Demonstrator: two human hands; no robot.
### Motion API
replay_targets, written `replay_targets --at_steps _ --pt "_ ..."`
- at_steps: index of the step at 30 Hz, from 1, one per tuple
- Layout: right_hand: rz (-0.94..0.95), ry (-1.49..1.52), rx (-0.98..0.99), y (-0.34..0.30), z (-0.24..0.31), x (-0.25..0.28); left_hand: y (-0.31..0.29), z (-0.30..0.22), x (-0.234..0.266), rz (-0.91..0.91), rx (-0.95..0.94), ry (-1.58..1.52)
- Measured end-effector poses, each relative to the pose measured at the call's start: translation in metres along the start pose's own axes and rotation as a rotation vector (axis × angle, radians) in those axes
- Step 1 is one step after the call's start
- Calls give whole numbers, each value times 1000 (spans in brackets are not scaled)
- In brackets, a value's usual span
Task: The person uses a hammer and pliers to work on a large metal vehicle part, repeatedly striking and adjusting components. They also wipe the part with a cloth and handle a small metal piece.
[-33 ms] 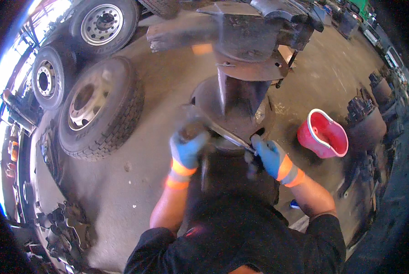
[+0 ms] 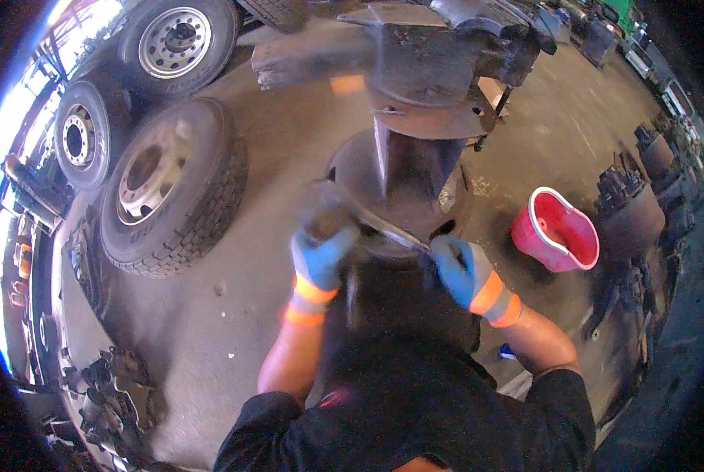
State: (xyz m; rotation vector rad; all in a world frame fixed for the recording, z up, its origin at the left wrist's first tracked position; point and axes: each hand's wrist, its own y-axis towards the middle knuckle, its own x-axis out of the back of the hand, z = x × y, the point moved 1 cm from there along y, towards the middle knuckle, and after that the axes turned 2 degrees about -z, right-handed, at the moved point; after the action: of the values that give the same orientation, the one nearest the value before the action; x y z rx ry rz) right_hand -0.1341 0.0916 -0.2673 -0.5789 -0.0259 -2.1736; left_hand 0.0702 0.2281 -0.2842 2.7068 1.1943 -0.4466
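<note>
Both my hands wear blue-and-grey gloves with orange cuffs, and a curved shiny metal bar (image 2: 391, 230) runs between them. Closed round its left end, my left hand (image 2: 319, 259) is by a dark part blurred by motion, whose kind I cannot make out. The fingers of my right hand (image 2: 460, 271) are wrapped at the bar's right end and hide its tip. The bar is held just in front of the round base of a dark steel pedestal (image 2: 422, 161). Atop this pedestal sits a heavy, worn metal block (image 2: 422, 67) that looks like a vise.
A red bucket (image 2: 531, 236) with a white rim stands on the floor to the right. Large truck wheels (image 2: 210, 204) lean at the left. Dark metal drums (image 2: 633, 216) line the right side, and scrap metal pieces (image 2: 108, 397) lie at the lower left.
My right hand has shifted slightly left along the bar and now covers its right end. The left hand has barely moved.
</note>
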Motion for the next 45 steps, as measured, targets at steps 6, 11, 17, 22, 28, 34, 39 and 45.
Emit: replay_targets --at_steps 6,11,17,22,28,34,39,45 --pt "24 89 -29 -1 4 0 3 1 -1 12 -7 -85" --pt "-362 -622 607 -9 41 -3 4 3 3 0 10 -40" --pt "79 391 -253 -1 1 1 4 4 1 71 -107 44" --pt "-54 -149 185 -9 29 -1 4 -5 4 87 -28 87" --pt "-167 -334 519 -2 5 -8 10 2 4 141 -140 136" --pt "412 61 -39 7 -24 5 7 -4 6 196 -85 114" --pt "629 925 -128 29 -36 -23 8 -6 0 322 -129 137" --pt "930 1141 154 37 47 -48 -19 -13 -29 103 -411 475"
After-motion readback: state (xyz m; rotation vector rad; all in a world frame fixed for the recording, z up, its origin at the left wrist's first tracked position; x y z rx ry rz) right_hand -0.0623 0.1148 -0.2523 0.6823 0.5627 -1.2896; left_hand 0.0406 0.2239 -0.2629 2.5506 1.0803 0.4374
